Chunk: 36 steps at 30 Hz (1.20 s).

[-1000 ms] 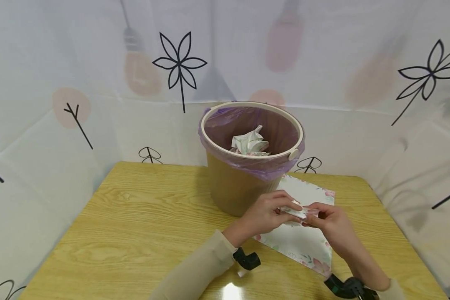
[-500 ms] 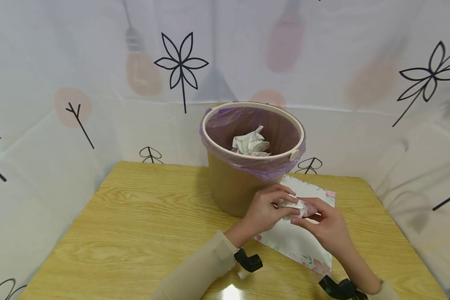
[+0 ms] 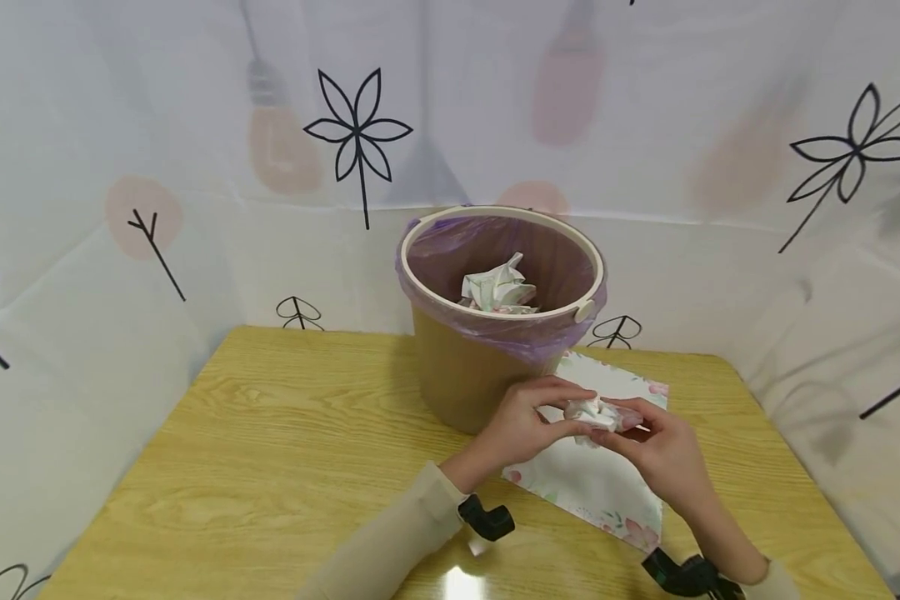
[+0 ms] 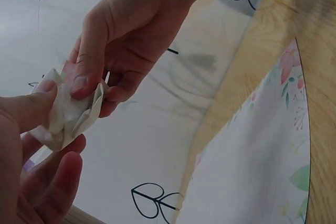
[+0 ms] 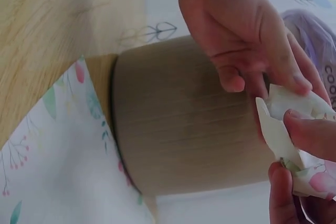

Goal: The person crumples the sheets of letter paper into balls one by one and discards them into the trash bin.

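Note:
A crumpled piece of white paper with pink floral print is pinched between both hands, above the table. My left hand grips its left side, thumb in front and fingers behind. On the other side, my right hand pinches it between thumb and fingers. Close up, the paper ball shows folded layers in the left wrist view, and a loose folded flap of the paper stands out in the right wrist view. Beneath the hands lies a flat floral-bordered sheet, partly hidden by them.
Just behind the left hand stands a brown bin with a cream rim ring and a purple liner bag. Crumpled paper lies inside it. The wooden table meets a patterned cloth backdrop at the back and sides.
The paper has been turned and squeezed more compact between the fingers. The right hand has shifted its grip on it. Bin and flat sheet stay where they were.

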Each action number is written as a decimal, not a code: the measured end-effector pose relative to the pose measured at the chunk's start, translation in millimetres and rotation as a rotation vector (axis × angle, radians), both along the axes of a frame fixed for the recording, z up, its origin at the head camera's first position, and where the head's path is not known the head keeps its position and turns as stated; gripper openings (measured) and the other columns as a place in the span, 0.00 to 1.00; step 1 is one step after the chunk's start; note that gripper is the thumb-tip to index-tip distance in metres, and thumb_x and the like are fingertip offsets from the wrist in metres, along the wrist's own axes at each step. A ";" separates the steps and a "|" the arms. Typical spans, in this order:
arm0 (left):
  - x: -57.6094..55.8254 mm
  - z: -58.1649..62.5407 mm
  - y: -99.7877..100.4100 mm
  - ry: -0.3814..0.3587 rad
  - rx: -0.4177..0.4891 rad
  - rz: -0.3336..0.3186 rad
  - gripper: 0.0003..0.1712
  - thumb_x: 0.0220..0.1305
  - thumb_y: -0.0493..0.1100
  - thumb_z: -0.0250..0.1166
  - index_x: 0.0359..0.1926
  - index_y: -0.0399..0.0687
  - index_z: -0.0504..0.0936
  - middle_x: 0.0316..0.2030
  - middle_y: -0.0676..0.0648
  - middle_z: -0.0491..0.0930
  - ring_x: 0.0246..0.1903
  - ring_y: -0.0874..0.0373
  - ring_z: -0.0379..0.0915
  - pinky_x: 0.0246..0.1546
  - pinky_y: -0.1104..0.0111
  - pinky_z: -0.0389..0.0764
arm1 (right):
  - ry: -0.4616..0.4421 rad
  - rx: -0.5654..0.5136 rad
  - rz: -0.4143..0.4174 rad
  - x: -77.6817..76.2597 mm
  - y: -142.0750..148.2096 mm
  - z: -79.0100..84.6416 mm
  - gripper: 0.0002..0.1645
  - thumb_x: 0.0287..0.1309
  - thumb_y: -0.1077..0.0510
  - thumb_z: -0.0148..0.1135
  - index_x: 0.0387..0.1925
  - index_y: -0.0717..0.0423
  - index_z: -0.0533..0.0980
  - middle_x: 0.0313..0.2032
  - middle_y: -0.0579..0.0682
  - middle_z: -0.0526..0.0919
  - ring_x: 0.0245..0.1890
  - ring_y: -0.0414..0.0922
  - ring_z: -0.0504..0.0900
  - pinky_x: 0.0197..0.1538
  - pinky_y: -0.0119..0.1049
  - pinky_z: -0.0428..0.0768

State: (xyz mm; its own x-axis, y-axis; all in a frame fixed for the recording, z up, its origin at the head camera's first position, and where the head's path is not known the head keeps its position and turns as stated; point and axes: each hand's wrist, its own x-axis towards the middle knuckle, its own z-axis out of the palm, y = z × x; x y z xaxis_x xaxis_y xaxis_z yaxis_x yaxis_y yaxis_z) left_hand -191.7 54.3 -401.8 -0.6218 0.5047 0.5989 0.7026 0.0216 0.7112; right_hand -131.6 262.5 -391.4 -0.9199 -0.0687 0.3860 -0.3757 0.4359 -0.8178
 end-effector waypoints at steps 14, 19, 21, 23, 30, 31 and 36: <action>1.3 7.1 -41.7 -0.081 -0.056 -0.025 0.18 0.67 0.37 0.67 0.57 0.47 0.83 0.49 0.49 0.85 0.42 0.71 0.80 0.35 0.72 0.81 | -0.103 -0.055 -0.067 5.0 22.4 -2.6 0.26 0.51 0.69 0.74 0.53 0.69 0.79 0.36 0.49 0.78 0.35 0.38 0.87 0.35 0.32 0.84; 0.9 12.6 -60.6 -0.111 -0.074 -0.056 0.17 0.68 0.37 0.66 0.57 0.44 0.82 0.49 0.48 0.84 0.42 0.67 0.81 0.37 0.70 0.82 | -0.102 -0.049 -0.091 5.2 27.5 -2.8 0.26 0.51 0.69 0.74 0.54 0.68 0.79 0.36 0.47 0.78 0.36 0.36 0.86 0.36 0.30 0.83; 0.8 15.1 -68.8 -0.131 -0.088 -0.064 0.17 0.68 0.37 0.65 0.57 0.42 0.82 0.49 0.47 0.84 0.43 0.66 0.81 0.39 0.69 0.82 | -0.083 -0.042 -0.095 5.0 29.1 -2.5 0.26 0.51 0.69 0.74 0.54 0.69 0.79 0.37 0.45 0.79 0.36 0.35 0.86 0.37 0.29 0.83; 0.6 17.7 -78.0 -0.141 -0.100 -0.067 0.17 0.68 0.37 0.65 0.57 0.41 0.82 0.49 0.47 0.84 0.44 0.65 0.81 0.40 0.68 0.82 | -0.064 -0.046 -0.093 4.0 30.0 -1.7 0.26 0.51 0.71 0.74 0.53 0.70 0.79 0.37 0.43 0.80 0.36 0.34 0.86 0.37 0.29 0.83; -9.3 28.5 -112.1 -0.015 -0.143 -0.018 0.13 0.66 0.36 0.66 0.51 0.42 0.85 0.44 0.49 0.86 0.39 0.63 0.81 0.35 0.68 0.82 | -0.066 -0.031 -0.104 2.1 37.0 -2.4 0.26 0.52 0.70 0.73 0.54 0.69 0.78 0.41 0.38 0.79 0.36 0.33 0.85 0.36 0.28 0.83; -10.5 31.8 -117.7 0.001 -0.150 -0.011 0.12 0.66 0.36 0.66 0.51 0.42 0.85 0.44 0.49 0.86 0.39 0.63 0.81 0.34 0.68 0.82 | -0.063 -0.029 -0.105 1.8 38.2 -2.4 0.26 0.52 0.70 0.73 0.55 0.68 0.78 0.42 0.37 0.79 0.36 0.32 0.85 0.36 0.28 0.83; -18.0 49.3 -148.1 0.030 -0.200 0.063 0.09 0.66 0.36 0.67 0.46 0.43 0.86 0.40 0.51 0.86 0.38 0.61 0.80 0.35 0.66 0.83 | -0.043 -0.063 -0.075 -0.8 43.6 -0.7 0.26 0.53 0.72 0.71 0.55 0.68 0.78 0.48 0.34 0.80 0.39 0.33 0.85 0.38 0.28 0.82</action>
